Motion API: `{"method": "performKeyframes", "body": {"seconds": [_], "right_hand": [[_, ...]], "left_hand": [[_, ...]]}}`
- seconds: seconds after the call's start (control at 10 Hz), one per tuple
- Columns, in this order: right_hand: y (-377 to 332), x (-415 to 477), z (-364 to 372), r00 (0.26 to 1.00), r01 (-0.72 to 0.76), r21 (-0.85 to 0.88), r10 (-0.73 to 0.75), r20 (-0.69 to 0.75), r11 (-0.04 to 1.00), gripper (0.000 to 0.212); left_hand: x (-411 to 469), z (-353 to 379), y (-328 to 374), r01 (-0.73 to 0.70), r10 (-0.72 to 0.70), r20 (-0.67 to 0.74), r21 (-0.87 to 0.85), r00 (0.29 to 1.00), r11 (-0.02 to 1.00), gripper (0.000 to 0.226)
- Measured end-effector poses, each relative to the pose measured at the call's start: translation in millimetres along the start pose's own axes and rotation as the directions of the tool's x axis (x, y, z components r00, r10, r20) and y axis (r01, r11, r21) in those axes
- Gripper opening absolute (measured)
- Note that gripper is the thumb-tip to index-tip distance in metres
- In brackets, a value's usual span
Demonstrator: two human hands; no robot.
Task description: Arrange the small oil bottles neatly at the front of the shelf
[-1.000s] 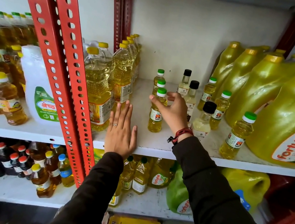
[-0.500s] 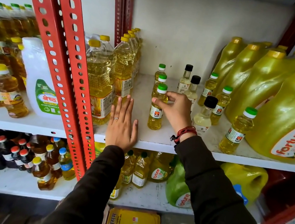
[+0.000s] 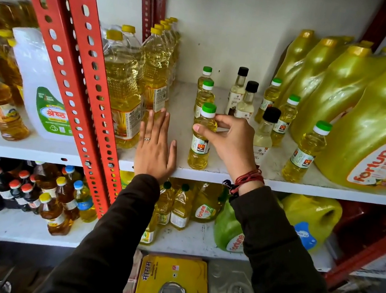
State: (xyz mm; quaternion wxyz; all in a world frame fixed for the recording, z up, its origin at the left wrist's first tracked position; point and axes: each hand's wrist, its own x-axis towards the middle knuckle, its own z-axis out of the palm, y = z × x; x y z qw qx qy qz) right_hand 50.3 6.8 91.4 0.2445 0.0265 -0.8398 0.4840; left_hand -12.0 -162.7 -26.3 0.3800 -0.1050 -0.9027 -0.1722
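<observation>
A small green-capped oil bottle (image 3: 200, 145) stands upright at the front edge of the white shelf (image 3: 281, 183). My right hand (image 3: 231, 139) grips its neck and shoulder. Two more green-capped small bottles (image 3: 205, 93) line up behind it. Three black-capped small bottles (image 3: 264, 131) stand to the right, then green-capped ones (image 3: 306, 152) beside the jugs. My left hand (image 3: 156, 147) lies flat on the shelf, fingers together, just left of the held bottle, holding nothing.
Large clear oil bottles (image 3: 123, 87) stand to the left against the red slotted upright (image 3: 80, 76). Big yellow Fortune jugs (image 3: 375, 127) fill the right side. The lower shelf holds more bottles (image 3: 179, 209) and a green jug (image 3: 228, 228).
My right hand closed on the front green-capped bottle and drew it forward to the shelf's front edge. My left hand stayed flat on the shelf.
</observation>
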Motion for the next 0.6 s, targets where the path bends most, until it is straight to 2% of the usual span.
{"method": "performKeyframes", "body": {"seconds": [0.4,0.5,0.6], "right_hand": [[3.9,-7.7,8.1,0.997,-0.004,-0.015,0.003,-0.072,1.0,0.049],[7.6,-8.1,11.7,0.998,-0.004,-0.015,0.003,-0.061,1.0,0.064],[1.5,-13.3,8.0,0.997,0.036,-0.04,-0.038,-0.067,0.999,0.075]], "left_hand": [[-1.1,-0.8,0.2,0.007,-0.007,0.028,0.013,1.0,1.0,0.071],[0.4,-1.7,0.5,0.007,-0.006,0.016,-0.011,1.0,1.0,0.07],[1.1,-5.9,1.8,0.025,-0.025,0.003,-0.113,1.0,0.993,0.07]]}}
